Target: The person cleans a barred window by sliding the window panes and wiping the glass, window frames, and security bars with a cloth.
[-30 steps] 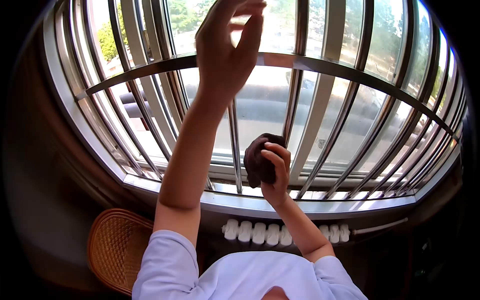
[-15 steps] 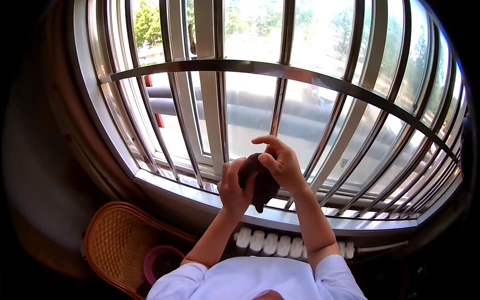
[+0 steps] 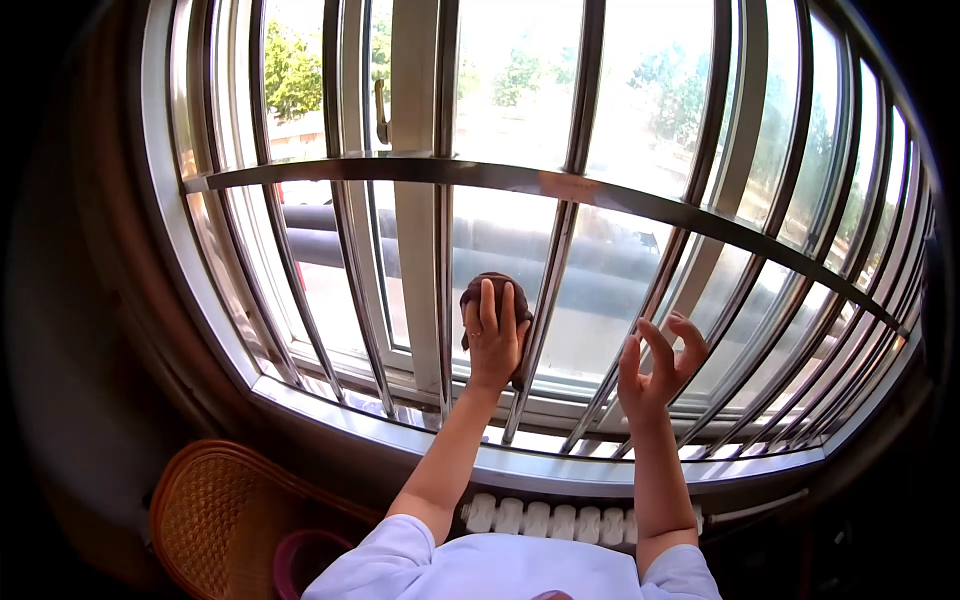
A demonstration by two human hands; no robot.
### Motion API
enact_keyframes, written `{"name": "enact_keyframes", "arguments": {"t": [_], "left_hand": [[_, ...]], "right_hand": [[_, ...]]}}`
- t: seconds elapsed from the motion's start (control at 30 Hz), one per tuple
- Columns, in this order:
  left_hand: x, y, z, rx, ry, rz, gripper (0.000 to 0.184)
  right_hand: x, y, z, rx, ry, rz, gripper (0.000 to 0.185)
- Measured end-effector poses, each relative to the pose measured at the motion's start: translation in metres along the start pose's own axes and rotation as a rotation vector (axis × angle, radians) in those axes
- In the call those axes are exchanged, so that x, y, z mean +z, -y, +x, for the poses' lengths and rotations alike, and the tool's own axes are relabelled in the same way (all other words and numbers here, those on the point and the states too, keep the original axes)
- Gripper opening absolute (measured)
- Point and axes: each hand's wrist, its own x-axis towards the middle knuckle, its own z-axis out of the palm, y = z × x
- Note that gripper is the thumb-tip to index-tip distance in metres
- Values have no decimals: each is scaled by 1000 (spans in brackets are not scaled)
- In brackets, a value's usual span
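Note:
A bunched dark brown cloth point(image 3: 512, 287) lies under my left hand point(image 3: 495, 340), between two metal window bars. The fingers of that hand are spread over the cloth and grip it, with a ring showing on one finger. Behind it is the window glass point(image 3: 500, 225); whether the cloth touches the pane I cannot tell. Off to the right, my right hand point(image 3: 655, 375) is raised in front of the metal bars point(image 3: 597, 400). It is empty, its fingers apart and slightly bent.
A curved horizontal rail point(image 3: 500, 178) crosses the bars above my hands. Below runs the metal sill frame point(image 3: 540, 462), with a white radiator point(image 3: 535, 520) under it. A woven rattan chair point(image 3: 205, 510) and a purple-rimmed bucket point(image 3: 287, 565) stand at lower left.
Both hands were together on the cloth before. My right hand has let go and moved right, while my left hand has carried the cloth up and forward between the bars.

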Motion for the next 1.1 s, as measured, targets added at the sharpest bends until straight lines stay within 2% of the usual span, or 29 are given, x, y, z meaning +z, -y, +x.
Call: {"name": "enact_keyframes", "arguments": {"t": [0.03,0.07,0.17,0.27,0.3,0.33,0.37,0.4,0.43,0.47,0.5,0.53,0.6,0.67,0.73,0.8,0.83,0.87,0.9,0.93,0.97,1.0,1.07,1.1], "left_hand": [[14,6,17,85,-98,92,65],[13,4,39,100,-159,130,63],[1,-5,135,78,-293,161,63],[-17,-19,229,31,-427,162,66],[-21,-29,260,27,-456,268,65],[-16,-41,282,25,-483,370,64],[3,-41,280,189,-489,377,63],[-1,-54,265,424,-570,31,61],[-9,-67,236,471,-243,32,58],[0,-63,220,634,-143,64,61],[11,-65,195,507,199,-15,64],[3,-55,171,802,7,102,65],[0,-38,117,885,62,25,56],[21,-9,69,750,244,-248,40],[15,1,65,806,20,91,40],[5,-7,110,408,-155,136,47],[9,0,146,288,-267,150,55],[-10,-10,192,133,-351,160,56],[-10,-10,231,65,-466,211,56],[-7,-11,260,92,-545,343,59],[-2,-14,280,156,-579,394,63],[2,-20,291,226,-523,453,60],[7,-39,276,465,-538,154,56],[12,-47,258,554,-402,127,54]], "right_hand": [[3,-10,-4,31,31,-13,32],[6,-17,-8,63,72,-73,45],[35,-41,-44,147,163,-28,61],[43,-34,-51,309,105,331,58],[44,-34,-53,309,107,328,58],[45,-37,-55,356,98,458,59],[46,-36,-58,407,90,596,61],[45,-35,-60,412,96,597,61],[45,-36,-60,442,104,609,62],[45,-35,-61,475,113,620,63],[44,-35,-62,481,117,623,63],[44,-34,-61,485,113,619,63],[43,-34,-61,500,121,613,63],[45,-39,-65,467,116,577,63],[48,-38,-65,430,87,566,63],[47,-37,-68,472,97,633,62],[48,-40,-69,423,101,597,62],[48,-42,-71,414,117,559,63],[47,-42,-72,418,118,546,63],[48,-41,-72,423,120,533,63],[47,-38,-74,516,87,604,60],[46,-39,-77,507,108,569,59],[46,-38,-73,468,90,587,58],[46,-38,-71,487,96,583,58]]}}
